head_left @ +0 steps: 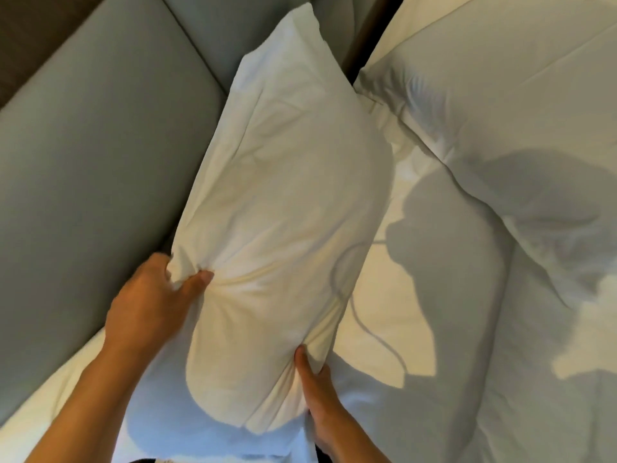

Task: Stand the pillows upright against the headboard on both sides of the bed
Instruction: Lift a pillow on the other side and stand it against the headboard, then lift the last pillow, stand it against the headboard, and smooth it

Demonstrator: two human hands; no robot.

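A white-sheeted bed [417, 312] meets a grey padded headboard [93, 155]. Left hand [150, 302] and right hand [320, 392] each clutch the pillow [283, 202], which leans beside the headboard. The right fingers are hidden behind the fabric.

From my feed I see a grey-green padded panel [86, 155] filling the left side, split by a seam near the top. A dark brown wall strip [23, 38] shows in the upper left corner. Warm light falls on the white bed sheet [394, 315], casting hard shadows across it.
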